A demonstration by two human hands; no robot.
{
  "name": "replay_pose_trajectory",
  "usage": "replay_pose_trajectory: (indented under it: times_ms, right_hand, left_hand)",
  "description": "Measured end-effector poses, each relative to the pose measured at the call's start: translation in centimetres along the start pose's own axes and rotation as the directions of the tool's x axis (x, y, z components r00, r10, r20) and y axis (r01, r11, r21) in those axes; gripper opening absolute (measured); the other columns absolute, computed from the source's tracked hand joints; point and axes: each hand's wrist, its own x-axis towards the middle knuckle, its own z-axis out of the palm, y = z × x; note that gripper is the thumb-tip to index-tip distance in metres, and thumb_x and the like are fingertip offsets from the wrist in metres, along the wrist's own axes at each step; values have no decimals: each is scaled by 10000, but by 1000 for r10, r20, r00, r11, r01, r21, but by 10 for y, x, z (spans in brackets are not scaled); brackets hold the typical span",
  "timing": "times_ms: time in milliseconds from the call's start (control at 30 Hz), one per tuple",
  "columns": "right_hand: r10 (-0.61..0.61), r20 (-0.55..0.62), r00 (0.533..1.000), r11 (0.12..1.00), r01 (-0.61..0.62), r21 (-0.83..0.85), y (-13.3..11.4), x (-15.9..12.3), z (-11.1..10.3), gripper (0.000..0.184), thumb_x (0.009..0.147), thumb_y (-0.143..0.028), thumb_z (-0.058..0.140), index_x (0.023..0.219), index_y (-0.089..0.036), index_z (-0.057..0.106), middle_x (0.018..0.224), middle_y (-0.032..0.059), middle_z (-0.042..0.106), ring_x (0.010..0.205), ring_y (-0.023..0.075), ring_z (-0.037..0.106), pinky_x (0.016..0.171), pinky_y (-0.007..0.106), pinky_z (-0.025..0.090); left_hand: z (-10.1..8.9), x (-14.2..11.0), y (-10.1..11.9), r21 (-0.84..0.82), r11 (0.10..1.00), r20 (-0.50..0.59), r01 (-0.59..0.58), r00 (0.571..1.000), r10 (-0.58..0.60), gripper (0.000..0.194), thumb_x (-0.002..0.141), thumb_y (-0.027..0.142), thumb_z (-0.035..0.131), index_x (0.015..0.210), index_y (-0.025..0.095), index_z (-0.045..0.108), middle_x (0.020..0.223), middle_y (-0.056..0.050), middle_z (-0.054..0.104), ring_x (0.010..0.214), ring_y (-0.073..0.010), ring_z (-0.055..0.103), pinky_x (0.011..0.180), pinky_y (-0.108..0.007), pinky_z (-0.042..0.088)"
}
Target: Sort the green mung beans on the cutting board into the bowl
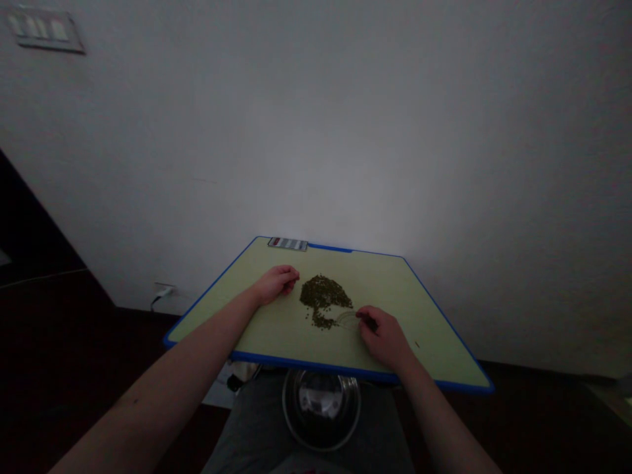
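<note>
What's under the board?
A steel bowl sits on the person's grey trousers, below the blue-edged board. The bowl's far part, and anything else beneath the board, is covered.

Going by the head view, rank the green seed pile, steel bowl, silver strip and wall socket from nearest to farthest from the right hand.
From the right hand:
1. Seed pile, on the board, just left.
2. Steel bowl, below the board's near edge.
3. Silver strip, at the board's far edge.
4. Wall socket, far left.
</note>
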Motion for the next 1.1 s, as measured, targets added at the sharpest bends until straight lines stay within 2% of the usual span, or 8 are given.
replay_pose_trajectory:
  times_ms: [133, 633, 1100]
  right_hand:
    - [13, 9, 1000, 1000, -13, -2, -1, -1, 0, 182, 698, -151, 453, 828, -167, 579, 713, 26, 601, 643, 145, 533, 615, 261, 411]
    - [-40, 76, 996, 998, 36, 44, -5, -4, -1, 186, 668, -113, 447, 799, -172, 565, 676, 9, 598, 614, 131, 521, 595, 240, 390]
    - [-25, 74, 997, 999, 22, 43, -7, -4, -2, 167, 630, -99, 441, 737, -170, 549, 620, -13, 553, 573, 116, 492, 560, 220, 367]
  left_hand:
    - [0, 0, -1, 12, 1000, -8, -7, 1000, 8, 196, 669, 316, 609, 664, 143, 518, 487, 38, 455, 392, -54, 393, 376, -195, 265]
    - [1, -2, 2, 35, 999, -20, 5, 1000, -5, 195, 675, 320, 601, 663, 142, 523, 475, 36, 456, 399, -56, 400, 385, -195, 269]
    - [1, -1, 1, 23, 1000, -14, -2, 1000, 2, 189, 674, 312, 600, 650, 146, 515, 458, 45, 438, 392, -56, 388, 383, -197, 266]
